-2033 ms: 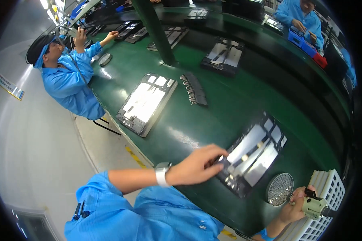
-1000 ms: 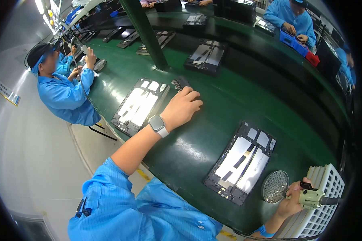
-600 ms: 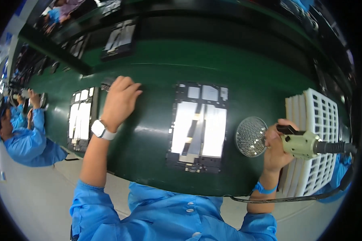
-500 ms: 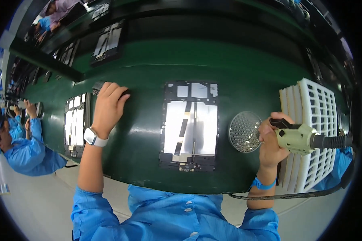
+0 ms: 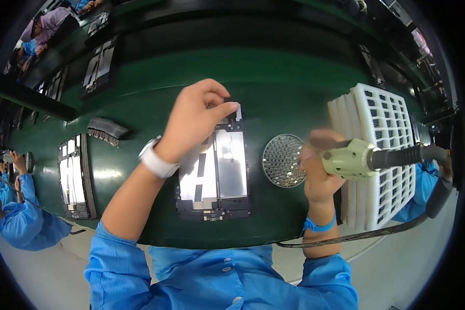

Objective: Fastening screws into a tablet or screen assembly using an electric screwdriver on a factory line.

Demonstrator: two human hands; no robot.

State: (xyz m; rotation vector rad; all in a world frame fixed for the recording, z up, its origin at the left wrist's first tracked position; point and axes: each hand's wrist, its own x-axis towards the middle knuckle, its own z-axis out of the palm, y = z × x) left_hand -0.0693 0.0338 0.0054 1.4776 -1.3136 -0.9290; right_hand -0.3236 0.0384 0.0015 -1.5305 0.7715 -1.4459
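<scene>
My left hand [image 5: 196,116] is over the top of an opened tablet [image 5: 231,178], whose black frame and silvery panels face up. Its thumb and forefinger pinch a small black piece at the tablet's upper right corner; the hand hides much of the upper left. My right hand [image 5: 320,173], slightly blurred, is wrapped round a pale green power tool [image 5: 349,159] with a ribbed black hose. Beside those fingers stands a round clear dish [image 5: 283,160] full of small shiny bits, partly covered by the hand.
A stack of white foam grid trays [image 5: 380,155] stands at the right. A dark fringed strip [image 5: 107,130] lies left of my hand, near another opened tablet [image 5: 73,178]. More units [image 5: 99,67] sit at the back. A co-worker in blue [image 5: 28,212] is at far left.
My left hand has moved right from beside the dark strip to the tablet's top, carrying the small black piece. The strip now lies uncovered. My right hand keeps hold of the tool.
</scene>
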